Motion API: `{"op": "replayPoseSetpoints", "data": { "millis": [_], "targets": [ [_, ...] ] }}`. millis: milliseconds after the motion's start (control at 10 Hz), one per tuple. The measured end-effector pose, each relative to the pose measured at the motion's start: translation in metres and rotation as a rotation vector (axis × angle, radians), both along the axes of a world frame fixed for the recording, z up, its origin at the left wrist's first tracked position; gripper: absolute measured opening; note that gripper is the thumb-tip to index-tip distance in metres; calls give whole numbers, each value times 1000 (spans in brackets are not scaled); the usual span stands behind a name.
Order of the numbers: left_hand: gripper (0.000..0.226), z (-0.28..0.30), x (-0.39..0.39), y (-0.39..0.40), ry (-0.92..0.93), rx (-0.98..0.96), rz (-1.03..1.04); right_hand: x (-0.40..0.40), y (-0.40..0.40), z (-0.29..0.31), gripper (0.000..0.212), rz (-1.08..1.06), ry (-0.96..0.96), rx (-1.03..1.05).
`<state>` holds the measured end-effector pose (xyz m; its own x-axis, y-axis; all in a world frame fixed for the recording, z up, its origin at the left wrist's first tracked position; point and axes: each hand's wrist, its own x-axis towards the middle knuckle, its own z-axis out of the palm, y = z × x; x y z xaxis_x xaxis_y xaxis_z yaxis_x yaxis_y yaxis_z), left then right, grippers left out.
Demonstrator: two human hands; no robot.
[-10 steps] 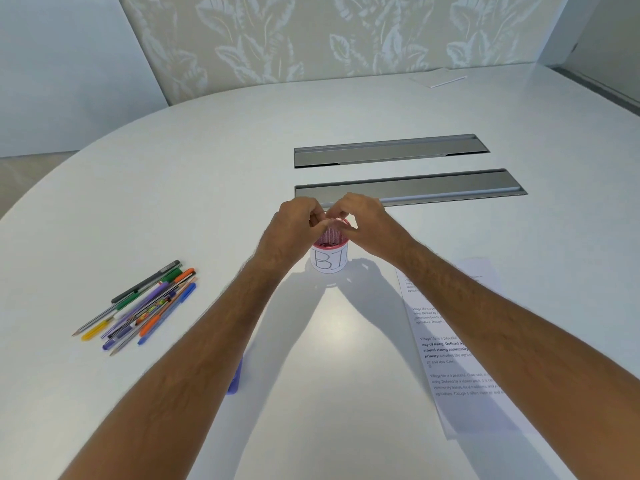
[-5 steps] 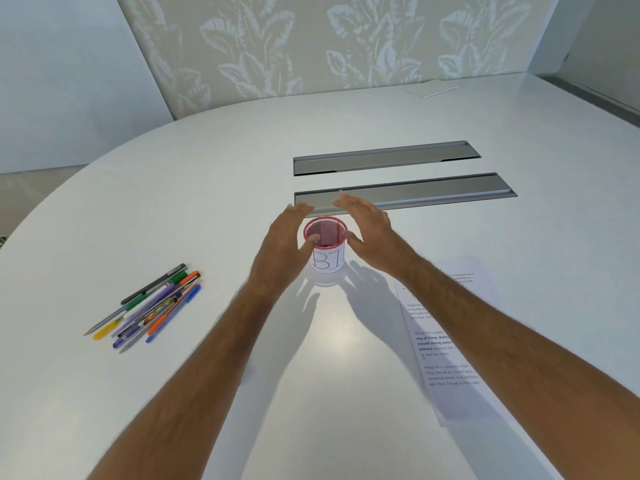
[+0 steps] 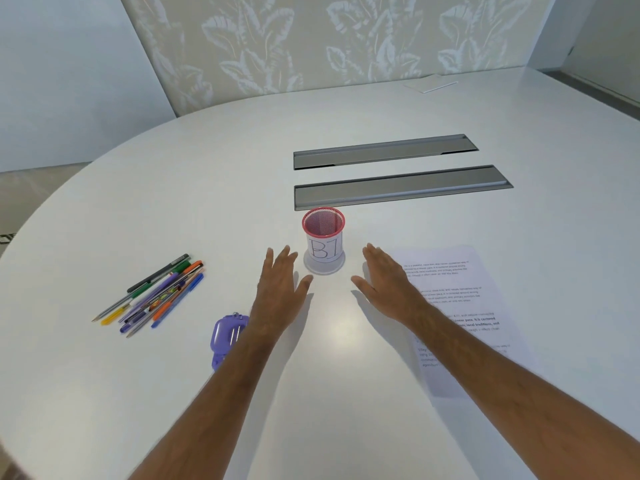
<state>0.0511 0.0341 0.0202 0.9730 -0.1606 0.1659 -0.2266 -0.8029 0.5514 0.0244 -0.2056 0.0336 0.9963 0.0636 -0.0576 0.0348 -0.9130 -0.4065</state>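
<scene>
A red mesh pen cup [image 3: 323, 233] with a white paper label marked "BI" stands upright on the white table [image 3: 207, 188]. My left hand [image 3: 278, 289] is flat, fingers straight, just left of and nearer than the cup, not touching it. My right hand [image 3: 386, 282] is flat as well, right of the cup, over the left edge of a printed sheet [image 3: 464, 306]. Both hands hold nothing. A pile of several coloured pens [image 3: 156, 292] lies at the left.
A purple plastic object [image 3: 227, 336] lies beside my left forearm. Two grey metal cable hatches [image 3: 401, 188] are set into the table behind the cup. A white card [image 3: 431, 85] lies at the far right edge. A patterned wall stands behind.
Both hands were on the cup's rim a second ago, then let go and drew back toward me, spreading flat on either side. The cup stays where it was.
</scene>
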Motion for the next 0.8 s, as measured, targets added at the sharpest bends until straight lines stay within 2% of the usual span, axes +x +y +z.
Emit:
{"op": "replayPoseSetpoints", "data": {
  "millis": [300,500,800],
  "targets": [
    [71,-34,-14,-3,112,215,-47,-23,8,-30,86,73,-14,-275],
    [73,-40,-23,-1,76,290,-54,-24,9,-31,89,74,-40,-310],
    [72,-25,-24,-4,32,264,-18,-18,6,-24,82,55,-105,-307]
  ]
}}
